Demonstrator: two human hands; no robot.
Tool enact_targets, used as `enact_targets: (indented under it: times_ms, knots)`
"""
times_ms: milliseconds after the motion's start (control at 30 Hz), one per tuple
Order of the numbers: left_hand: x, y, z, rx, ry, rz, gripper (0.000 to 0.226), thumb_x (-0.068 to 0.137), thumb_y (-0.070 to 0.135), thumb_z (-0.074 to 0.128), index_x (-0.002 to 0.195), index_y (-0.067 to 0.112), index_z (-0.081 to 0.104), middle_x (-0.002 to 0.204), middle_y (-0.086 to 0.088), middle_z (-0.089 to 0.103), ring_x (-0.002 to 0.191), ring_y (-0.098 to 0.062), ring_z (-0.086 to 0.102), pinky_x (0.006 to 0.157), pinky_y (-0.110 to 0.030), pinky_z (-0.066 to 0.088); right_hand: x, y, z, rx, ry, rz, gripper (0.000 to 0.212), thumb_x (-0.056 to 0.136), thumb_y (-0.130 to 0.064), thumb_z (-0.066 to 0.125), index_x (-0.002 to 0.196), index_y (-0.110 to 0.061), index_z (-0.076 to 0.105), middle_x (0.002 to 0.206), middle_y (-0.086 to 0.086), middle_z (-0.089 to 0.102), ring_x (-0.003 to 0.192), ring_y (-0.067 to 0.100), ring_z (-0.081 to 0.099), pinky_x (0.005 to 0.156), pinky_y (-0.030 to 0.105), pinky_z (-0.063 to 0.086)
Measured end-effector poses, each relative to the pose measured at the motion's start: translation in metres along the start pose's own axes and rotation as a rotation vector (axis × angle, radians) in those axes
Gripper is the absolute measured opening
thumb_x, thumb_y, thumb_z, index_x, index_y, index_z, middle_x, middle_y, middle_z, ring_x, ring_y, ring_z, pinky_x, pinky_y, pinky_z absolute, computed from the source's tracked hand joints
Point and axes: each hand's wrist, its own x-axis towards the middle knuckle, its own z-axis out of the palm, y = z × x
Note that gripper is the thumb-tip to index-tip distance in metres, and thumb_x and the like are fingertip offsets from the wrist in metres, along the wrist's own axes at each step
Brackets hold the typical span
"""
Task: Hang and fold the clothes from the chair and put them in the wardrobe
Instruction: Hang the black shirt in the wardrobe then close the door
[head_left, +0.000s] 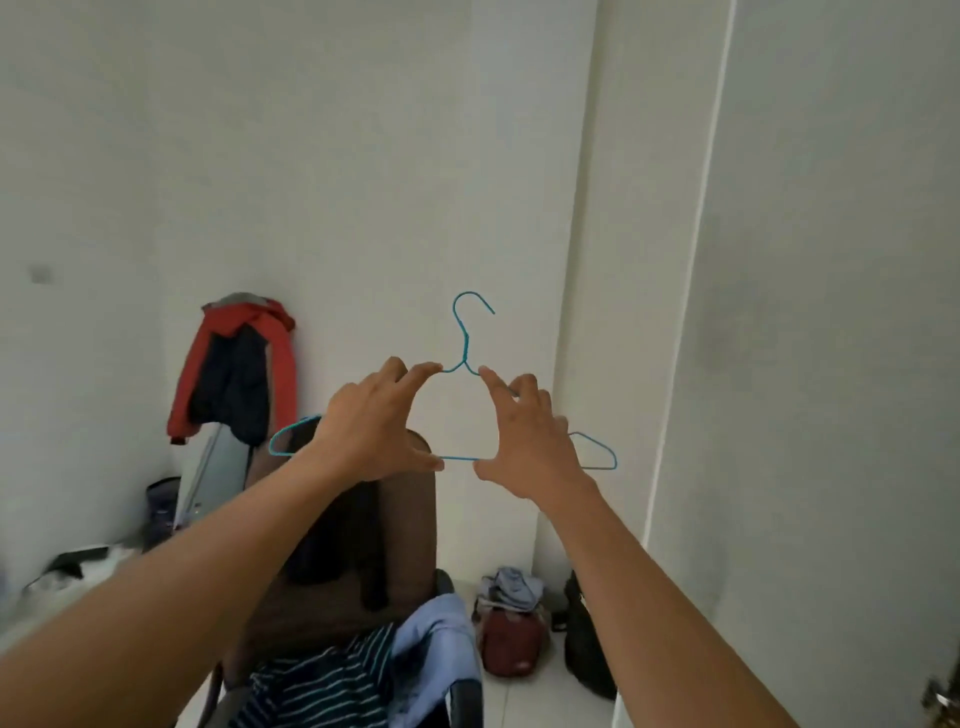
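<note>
Clothes (332, 680) piled on chair (410, 499) below | hanger (464, 358) held up bare, L hand (374, 426) + R hand (530, 441) grip pinching top & bottom wire | risk, my guess: thin wire bends or slips under fingertip squeeze

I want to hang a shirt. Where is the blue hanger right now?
Head view, mid-frame: the blue hanger is held up between the left hand and right hand, above the brown chair.
</note>
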Motion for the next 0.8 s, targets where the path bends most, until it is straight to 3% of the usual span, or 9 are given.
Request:
enact_targets:
  times_ms: [200, 300, 467, 800]
  knots:
    - [-0.008, -0.045, 0.084, 0.018, -0.14, -0.086, 0.112, 0.06, 0.073, 0.078, 0.151, 0.039, 0.023, 0.125, 0.004, 0.05, 0.103, -0.021, 0.059, 0.082, -0.037, 0.05, 0.026, -0.007, 0.101, 0.075, -0.141, -0.031, 0.106, 0.07, -0.037, 0.083, 0.15, -0.036, 0.013, 0.139, 0.001, 0.028, 0.125, 0.027, 0.041, 0.093, 0.056, 0.047]
    - [-0.001, -0.059, 0.134, 0.038, -0.206, -0.101, 0.112, 0.06, 0.073, 0.077, 0.15, 0.04, 0.02, 0.12, 0.006, 0.048, 0.098, -0.018, 0.058, 0.077, -0.033, 0.048, 0.038, 0.006, 0.155, 0.095, -0.187, -0.043, 0.107, 0.07, -0.037, 0.082, 0.151, -0.032, 0.013, 0.142, -0.004, 0.027, 0.125, 0.026, 0.042, 0.09, 0.058, 0.049]
    - [0.014, -0.081, 0.217, 0.056, -0.336, -0.146, 0.115, 0.06, 0.073, 0.076, 0.153, 0.039, 0.017, 0.122, 0.005, 0.046, 0.107, -0.021, 0.058, 0.083, -0.04, 0.049, 0.064, 0.028, 0.239, 0.139, -0.322, -0.051, 0.11, 0.074, -0.041, 0.081, 0.154, -0.041, 0.005, 0.144, -0.003, 0.025, 0.126, 0.026, 0.041, 0.09, 0.06, 0.049]
    - [0.042, -0.149, 0.315, 0.006, -0.417, -0.265, 0.113, 0.065, 0.073, 0.074, 0.155, 0.038, 0.014, 0.125, 0.004, 0.046, 0.107, -0.02, 0.057, 0.083, -0.038, 0.047, 0.14, 0.021, 0.33, 0.172, -0.462, -0.116, 0.101, 0.076, -0.04, 0.077, 0.153, -0.04, 0.011, 0.144, 0.0, 0.025, 0.127, 0.029, 0.039, 0.093, 0.06, 0.046]
